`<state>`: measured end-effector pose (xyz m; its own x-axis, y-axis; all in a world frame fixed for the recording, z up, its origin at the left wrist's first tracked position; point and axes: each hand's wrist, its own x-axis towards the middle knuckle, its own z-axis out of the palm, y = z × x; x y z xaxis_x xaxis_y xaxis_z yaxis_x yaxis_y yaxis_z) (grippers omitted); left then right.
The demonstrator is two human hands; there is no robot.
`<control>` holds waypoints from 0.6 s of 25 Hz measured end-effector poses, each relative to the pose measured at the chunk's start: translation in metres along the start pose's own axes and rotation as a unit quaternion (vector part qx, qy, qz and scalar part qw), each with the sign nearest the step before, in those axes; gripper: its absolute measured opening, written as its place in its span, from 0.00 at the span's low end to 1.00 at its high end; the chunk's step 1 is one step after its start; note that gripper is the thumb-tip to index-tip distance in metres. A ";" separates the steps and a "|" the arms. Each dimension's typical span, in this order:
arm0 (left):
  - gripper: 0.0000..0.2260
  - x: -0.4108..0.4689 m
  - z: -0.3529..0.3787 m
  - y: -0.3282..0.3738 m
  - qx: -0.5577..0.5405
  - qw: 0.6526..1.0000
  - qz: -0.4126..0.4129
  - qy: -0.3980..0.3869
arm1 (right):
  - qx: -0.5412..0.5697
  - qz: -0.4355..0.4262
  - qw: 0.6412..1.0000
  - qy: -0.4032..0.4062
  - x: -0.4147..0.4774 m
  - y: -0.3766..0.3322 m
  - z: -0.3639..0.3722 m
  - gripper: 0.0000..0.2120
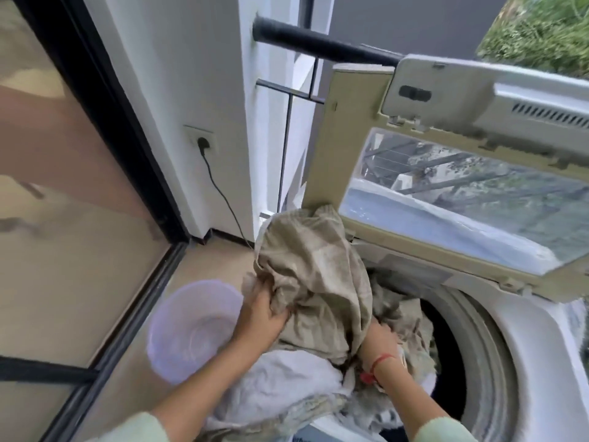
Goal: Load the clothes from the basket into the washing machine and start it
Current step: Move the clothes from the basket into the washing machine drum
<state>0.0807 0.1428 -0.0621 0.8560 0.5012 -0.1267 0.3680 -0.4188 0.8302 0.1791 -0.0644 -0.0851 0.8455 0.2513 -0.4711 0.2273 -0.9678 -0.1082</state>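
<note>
Beige cloth (312,275) bunches above gripping left hand (264,311); right hand (377,339) grip hidden beneath.

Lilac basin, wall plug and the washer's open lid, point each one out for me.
lilac basin (196,333): head view, bare inner floor.
wall plug (202,142): head view, black plug body in the socket.
washer lid (462,199): head view, glass pane.

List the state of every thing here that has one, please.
lid, open, raised.
drum, open, partly filled with clothes.
beige cloth, bunched, held above the drum.
lilac basin, empty, on the floor.
plug, in the wall socket.
left hand, grips the beige cloth.
right hand, in the clothes, fingers hidden.
</note>
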 end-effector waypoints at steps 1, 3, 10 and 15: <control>0.20 -0.008 0.002 0.012 0.019 0.997 0.067 0.046 | 0.022 -0.020 0.999 0.040 -0.005 0.004 0.002 0.18; 0.17 -0.020 0.009 0.045 0.000 0.979 0.196 0.061 | 0.104 -0.006 0.987 0.120 -0.019 0.029 -0.013 0.13; 0.22 0.014 0.129 0.132 0.248 0.924 0.289 -0.047 | 0.300 0.133 0.874 0.358 -0.111 0.197 -0.107 0.25; 0.21 0.026 0.167 0.032 0.491 0.818 0.033 -0.298 | 0.168 -0.033 0.979 0.114 -0.076 0.150 -0.030 0.51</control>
<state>0.1758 0.0161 -0.1300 0.8035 0.1173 -0.5837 0.1767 -0.9832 0.0456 0.1631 -0.2279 -0.0396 0.9288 0.2729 -0.2508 0.1451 -0.8903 -0.4316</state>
